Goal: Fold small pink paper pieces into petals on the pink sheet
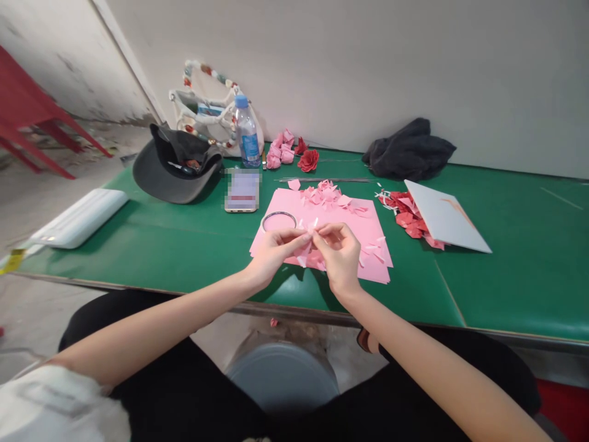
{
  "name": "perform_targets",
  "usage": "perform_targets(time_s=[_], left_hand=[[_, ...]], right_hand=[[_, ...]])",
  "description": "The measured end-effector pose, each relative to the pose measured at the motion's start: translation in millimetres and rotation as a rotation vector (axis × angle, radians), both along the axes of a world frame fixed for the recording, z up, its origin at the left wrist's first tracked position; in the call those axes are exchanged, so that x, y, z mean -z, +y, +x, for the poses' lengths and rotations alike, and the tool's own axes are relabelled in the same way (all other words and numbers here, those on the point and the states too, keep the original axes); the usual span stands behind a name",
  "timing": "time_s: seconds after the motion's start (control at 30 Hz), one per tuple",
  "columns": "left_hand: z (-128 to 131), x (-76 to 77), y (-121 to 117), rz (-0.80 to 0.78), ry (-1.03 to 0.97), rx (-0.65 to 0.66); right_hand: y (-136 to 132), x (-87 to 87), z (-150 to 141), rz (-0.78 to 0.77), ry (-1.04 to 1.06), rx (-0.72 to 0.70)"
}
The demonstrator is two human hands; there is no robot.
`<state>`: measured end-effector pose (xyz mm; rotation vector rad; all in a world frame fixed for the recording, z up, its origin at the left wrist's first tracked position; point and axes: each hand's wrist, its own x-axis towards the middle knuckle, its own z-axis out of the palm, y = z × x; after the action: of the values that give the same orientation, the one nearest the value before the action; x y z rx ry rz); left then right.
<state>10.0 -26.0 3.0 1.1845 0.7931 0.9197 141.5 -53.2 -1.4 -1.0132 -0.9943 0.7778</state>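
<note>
My left hand [276,253] and my right hand [337,256] meet above a sheet of pink paper [285,209], their fingertips pinching a small pale pink paper piece [309,228] between them. Cut pink paper scraps [373,250] lie around the hands, and a heap of pink paper petals [323,194] sits at the sheet's far edge. A round ring [278,221], possibly a tape roll, rests on the sheet near my left hand.
The green table [515,270] holds red paper pieces [405,218], a white board [444,215], paper roses [288,150], a phone [242,190], a dark cap [177,166], a water bottle [247,132], a beaded bag [207,107], dark cloth [409,150] and a white pad [78,218].
</note>
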Motion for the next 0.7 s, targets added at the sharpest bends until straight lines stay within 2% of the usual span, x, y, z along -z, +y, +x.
perform_targets(time_s=[0.17, 0.3, 0.57, 0.7], left_hand=[[-1.5, 2.0, 5.5, 0.023, 0.011, 0.039], [-2.8, -1.1, 8.9, 0.100, 0.041, 0.054], [-6.2, -2.2, 14.4, 0.427, 0.327, 0.124], [-13.9, -3.4, 23.4, 0.687, 0.577, 0.042]], right_hand=[[3.9, 0.3, 5.4, -0.061, -0.031, -0.043], [8.7, -2.1, 14.3, -0.131, -0.041, -0.154], [17.8, -14.8, 33.7, -0.139, -0.198, -0.215], [28.3, -26.3, 57.4, -0.172, -0.314, -0.201]])
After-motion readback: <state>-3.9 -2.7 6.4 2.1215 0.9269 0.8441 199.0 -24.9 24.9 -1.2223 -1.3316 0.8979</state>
